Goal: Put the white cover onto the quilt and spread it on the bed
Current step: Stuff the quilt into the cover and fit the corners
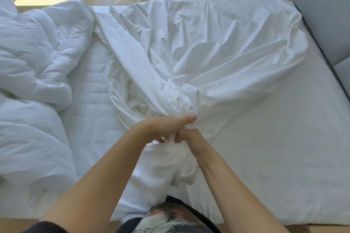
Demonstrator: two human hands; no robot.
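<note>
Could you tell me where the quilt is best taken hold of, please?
Probably the quilt by its bunched fold nearest the cover, coming from the right: it lies heaped on the left, no corner showing, and that fold juts out free.

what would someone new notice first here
Both hands meet mid-frame: the left hand and right hand clutch a bunched part of the white cover, which fans out wrinkled over the bed toward its far edge. The puffy quilt lies heaped at the left, outside the cover.
</note>
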